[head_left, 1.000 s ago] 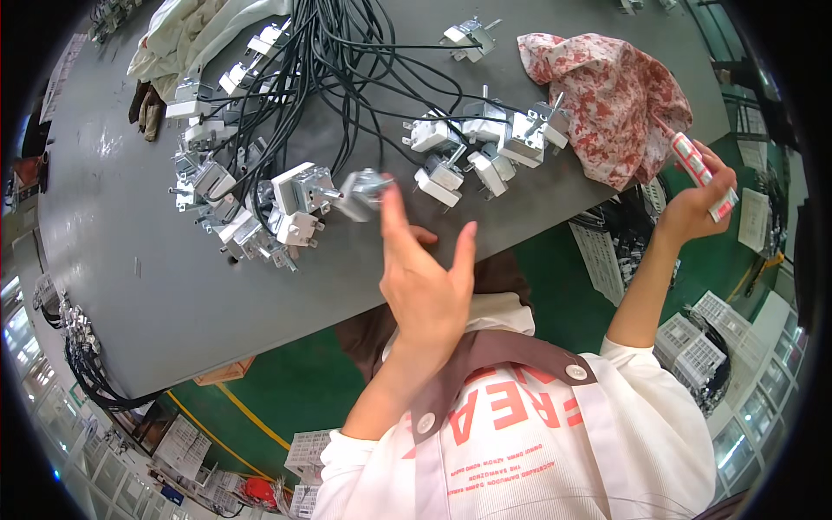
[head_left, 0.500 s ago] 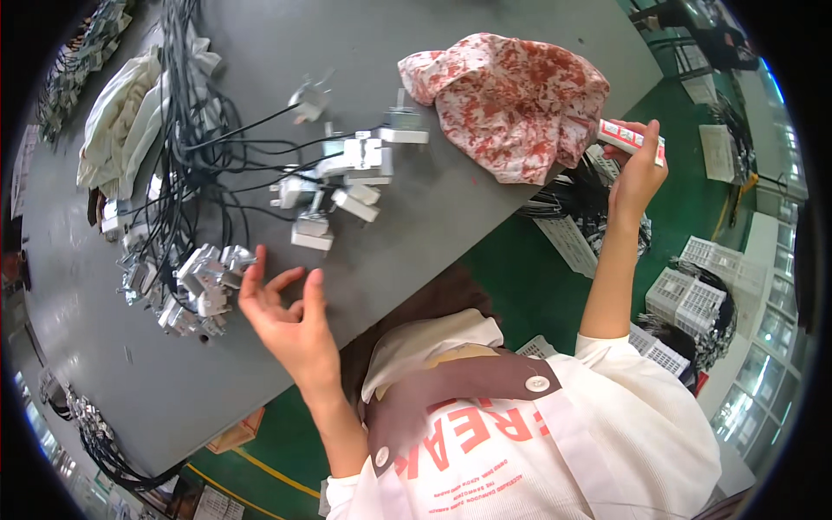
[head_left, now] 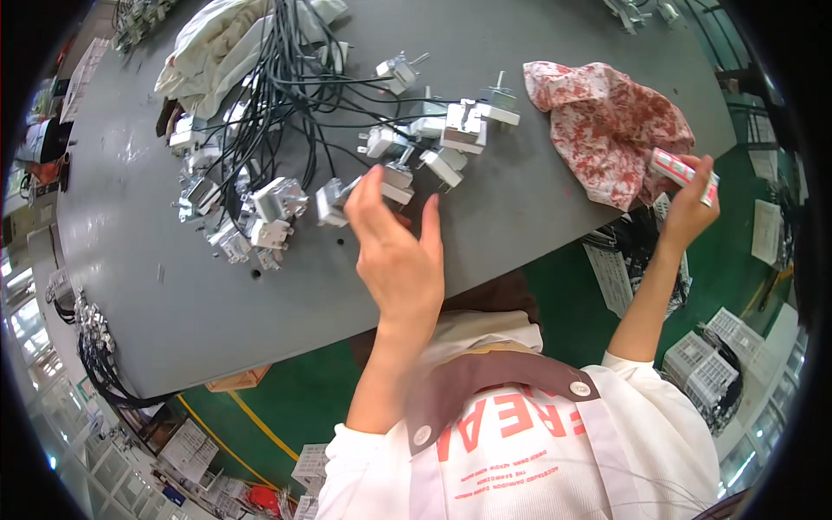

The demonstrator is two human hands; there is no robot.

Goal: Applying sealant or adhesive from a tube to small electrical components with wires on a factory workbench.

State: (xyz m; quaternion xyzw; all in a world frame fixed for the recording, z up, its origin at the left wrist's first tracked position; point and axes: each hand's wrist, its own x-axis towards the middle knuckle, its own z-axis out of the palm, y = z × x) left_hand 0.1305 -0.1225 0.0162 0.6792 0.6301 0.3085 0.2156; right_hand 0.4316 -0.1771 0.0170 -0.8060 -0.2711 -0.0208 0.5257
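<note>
My left hand [head_left: 397, 260] is over the grey table with its thumb and fingers apart, holding nothing I can see. Its fingertips are beside a small white-and-silver block [head_left: 332, 202] and overlap the edge of another block [head_left: 398, 185]; I cannot tell whether they touch. Several such blocks with metal pins lie about, joined to a bundle of black cables [head_left: 290, 78]. A denser group of these blocks [head_left: 276, 201] lies to the left. At the right, my right hand [head_left: 691, 212] is closed around a small flat white-and-red pack [head_left: 674, 167], above the table's edge.
A red-and-white patterned cloth [head_left: 607, 130] lies crumpled at the table's right. Pale fabric [head_left: 212, 52] sits at the far left, behind the cables. Below the right edge, a white crate [head_left: 609, 273] holds black cables. More crates [head_left: 704, 368] stand on the green floor.
The whole view has shifted, so the table things appear further right and higher. My left hand has moved right, toward the middle blocks. My right hand keeps the pack.
</note>
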